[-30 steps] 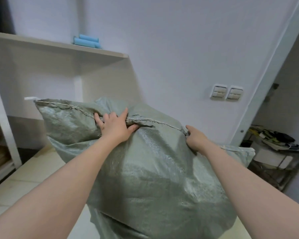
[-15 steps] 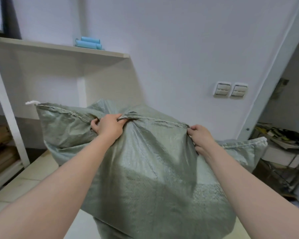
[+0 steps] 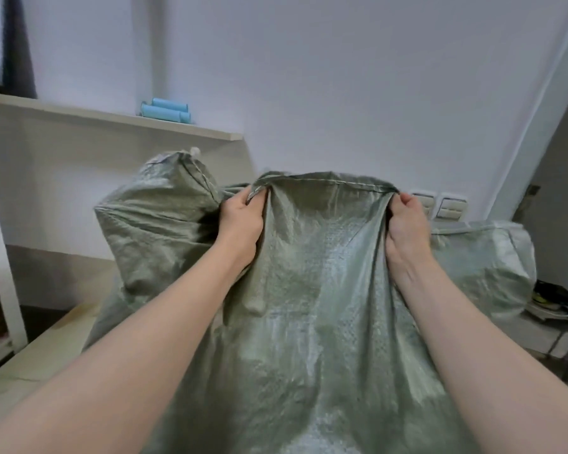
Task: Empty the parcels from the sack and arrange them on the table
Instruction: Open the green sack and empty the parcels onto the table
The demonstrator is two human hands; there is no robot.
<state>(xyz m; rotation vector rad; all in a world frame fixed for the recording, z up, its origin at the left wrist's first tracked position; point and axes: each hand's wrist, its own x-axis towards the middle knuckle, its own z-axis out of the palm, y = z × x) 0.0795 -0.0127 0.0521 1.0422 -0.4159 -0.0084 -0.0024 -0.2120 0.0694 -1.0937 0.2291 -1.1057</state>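
Pale table down at our left, long shelf on the wall above it.
We see the table [image 3: 40, 362] as a cream top running in from the lower left, and the grey-green sack [image 3: 309, 322] covers its right part. Up on the shelf [image 3: 79, 113], blue rolls [image 3: 166, 110] lie together near its right end. Far right, a low stand [image 3: 538, 337] carries a dark, blurred heap.

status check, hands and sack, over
Left hand and right hand both grip the sack at its stitched edge. No parcels in view. Nothing in the way.
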